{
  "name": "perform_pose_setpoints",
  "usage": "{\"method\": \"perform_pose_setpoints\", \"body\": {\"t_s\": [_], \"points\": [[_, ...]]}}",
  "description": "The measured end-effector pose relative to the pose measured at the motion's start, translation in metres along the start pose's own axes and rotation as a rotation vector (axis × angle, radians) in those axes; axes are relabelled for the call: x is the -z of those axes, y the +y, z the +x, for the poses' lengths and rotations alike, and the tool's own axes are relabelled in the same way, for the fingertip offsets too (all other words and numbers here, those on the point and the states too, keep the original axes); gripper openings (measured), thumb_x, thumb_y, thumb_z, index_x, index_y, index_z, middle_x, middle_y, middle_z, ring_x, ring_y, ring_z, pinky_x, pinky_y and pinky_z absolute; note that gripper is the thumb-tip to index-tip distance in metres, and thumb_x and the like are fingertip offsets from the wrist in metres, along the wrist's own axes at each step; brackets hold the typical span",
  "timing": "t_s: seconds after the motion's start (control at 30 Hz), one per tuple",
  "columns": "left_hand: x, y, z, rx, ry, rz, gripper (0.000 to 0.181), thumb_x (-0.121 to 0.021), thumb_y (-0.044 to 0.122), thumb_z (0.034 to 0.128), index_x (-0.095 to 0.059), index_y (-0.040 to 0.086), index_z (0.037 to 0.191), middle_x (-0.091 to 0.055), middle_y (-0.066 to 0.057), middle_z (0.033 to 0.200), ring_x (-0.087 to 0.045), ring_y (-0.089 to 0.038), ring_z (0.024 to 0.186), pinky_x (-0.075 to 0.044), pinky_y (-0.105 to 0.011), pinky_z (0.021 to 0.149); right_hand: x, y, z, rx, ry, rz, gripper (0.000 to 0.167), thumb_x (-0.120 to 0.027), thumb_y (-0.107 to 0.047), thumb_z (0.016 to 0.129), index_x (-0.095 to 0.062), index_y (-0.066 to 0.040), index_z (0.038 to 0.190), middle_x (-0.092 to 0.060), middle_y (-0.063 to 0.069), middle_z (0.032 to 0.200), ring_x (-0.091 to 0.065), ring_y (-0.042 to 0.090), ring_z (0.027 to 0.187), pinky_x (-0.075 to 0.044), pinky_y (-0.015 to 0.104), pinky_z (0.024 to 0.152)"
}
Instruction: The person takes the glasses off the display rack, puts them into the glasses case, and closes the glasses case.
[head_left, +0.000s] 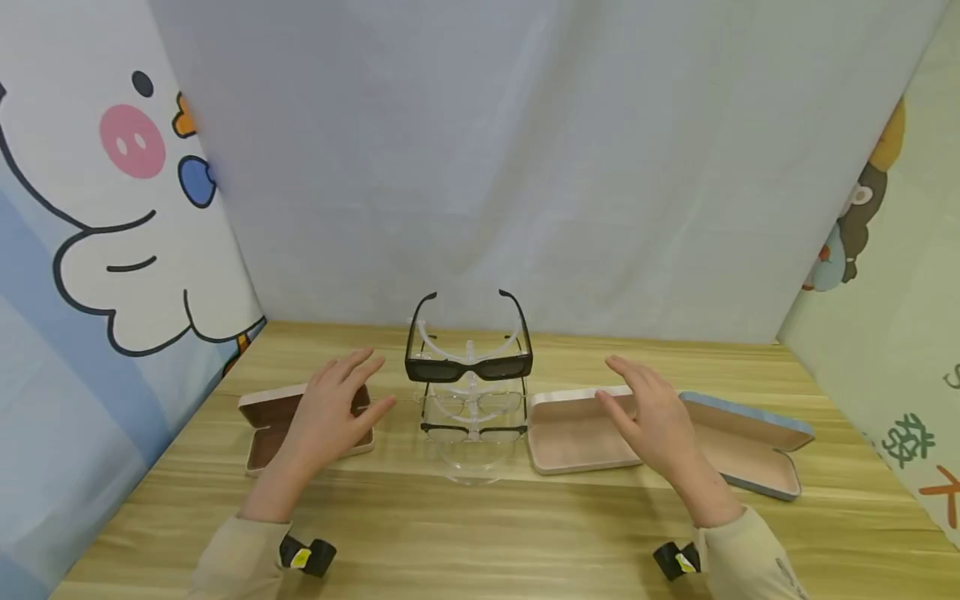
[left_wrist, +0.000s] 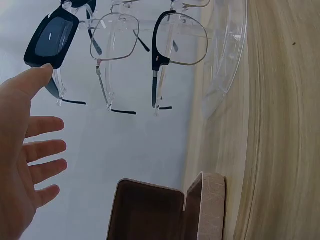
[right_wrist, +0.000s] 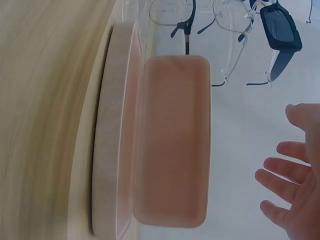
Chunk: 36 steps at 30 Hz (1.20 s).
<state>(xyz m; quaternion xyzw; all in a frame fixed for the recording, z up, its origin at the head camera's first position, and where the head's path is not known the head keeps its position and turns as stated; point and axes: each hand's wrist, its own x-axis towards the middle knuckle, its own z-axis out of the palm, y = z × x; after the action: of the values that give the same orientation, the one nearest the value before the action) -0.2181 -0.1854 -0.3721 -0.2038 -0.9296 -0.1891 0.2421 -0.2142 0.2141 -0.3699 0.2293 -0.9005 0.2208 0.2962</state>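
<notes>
A clear display stand (head_left: 472, 475) bears black sunglasses (head_left: 468, 369) on top, thin-rimmed glasses (head_left: 498, 403) in the middle and black-browed glasses (head_left: 446, 433) at the bottom. To the left of it my left hand (head_left: 330, 417) hovers with fingers spread, over a brown-lined glasses case (head_left: 262, 446) whose lid is up. On the other side, my right hand (head_left: 656, 421) hangs above a pink-lined glasses case (head_left: 577, 429), its fingers extended and holding nothing. The left wrist view shows the left thumb overlapping the sunglasses' edge; whether they touch I cannot tell.
A blue glasses case (head_left: 783, 433) lies with its lid up at the right, partly behind my right hand. All of this is on a wooden table (head_left: 487, 533). A grey cloth (head_left: 525, 167) hangs behind, with cartoon-printed cloths (head_left: 165, 275) at both sides.
</notes>
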Motion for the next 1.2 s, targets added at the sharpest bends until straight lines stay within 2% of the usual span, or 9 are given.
{"method": "perform_pose_setpoints", "body": {"t_s": [0.27,0.53,0.73,0.97,1.2], "points": [[-0.003,0.003,0.001,-0.026,0.093,-0.048,0.054,-0.066,0.033,0.0829,-0.052,0.006,0.128,-0.048,-0.014,0.133,-0.046,-0.034,0.118,-0.032,-0.053,0.099,-0.005,-0.01,0.009,0.027,0.018,0.081,0.046,-0.064,-0.016,0.085,-0.05,-0.001,0.126,-0.055,0.015,0.124,-0.052,0.03,0.111,-0.045,0.045,0.09],[-0.004,0.012,0.005,-0.011,0.099,-0.125,0.052,-0.064,0.027,0.0848,-0.05,0.004,0.129,-0.047,-0.015,0.132,-0.044,-0.034,0.12,-0.035,-0.052,0.098,-0.014,-0.021,0.012,-0.008,0.024,0.194,0.046,-0.062,-0.012,0.086,-0.048,-0.001,0.128,-0.053,0.017,0.125,-0.052,0.032,0.111,-0.044,0.048,0.089],[-0.006,0.016,0.007,0.004,0.11,-0.154,0.052,-0.063,0.026,0.0864,-0.048,0.005,0.131,-0.049,-0.015,0.131,-0.045,-0.033,0.119,-0.035,-0.051,0.098,-0.02,-0.029,0.015,-0.066,0.029,0.286,0.051,-0.061,-0.011,0.087,-0.041,-0.001,0.134,-0.052,0.016,0.126,-0.052,0.029,0.113,-0.045,0.046,0.09],[-0.01,0.022,0.011,0.019,0.137,-0.198,0.051,-0.06,0.023,0.0883,-0.044,0.007,0.134,-0.051,-0.014,0.129,-0.048,-0.033,0.117,-0.038,-0.05,0.096,-0.024,-0.037,0.02,-0.121,-0.009,0.354,0.05,-0.056,-0.015,0.091,-0.038,-0.005,0.136,-0.048,0.011,0.132,-0.05,0.025,0.116,-0.054,0.035,0.073],[-0.013,0.03,0.012,0.056,0.175,-0.265,0.05,-0.058,0.022,0.0897,-0.042,0.01,0.136,-0.051,-0.012,0.13,-0.048,-0.03,0.118,-0.04,-0.047,0.096,-0.031,-0.043,0.025,-0.088,0.022,0.387,0.044,-0.058,-0.009,0.089,-0.046,-0.004,0.131,-0.052,0.014,0.126,-0.054,0.027,0.112,-0.048,0.04,0.088]]}}
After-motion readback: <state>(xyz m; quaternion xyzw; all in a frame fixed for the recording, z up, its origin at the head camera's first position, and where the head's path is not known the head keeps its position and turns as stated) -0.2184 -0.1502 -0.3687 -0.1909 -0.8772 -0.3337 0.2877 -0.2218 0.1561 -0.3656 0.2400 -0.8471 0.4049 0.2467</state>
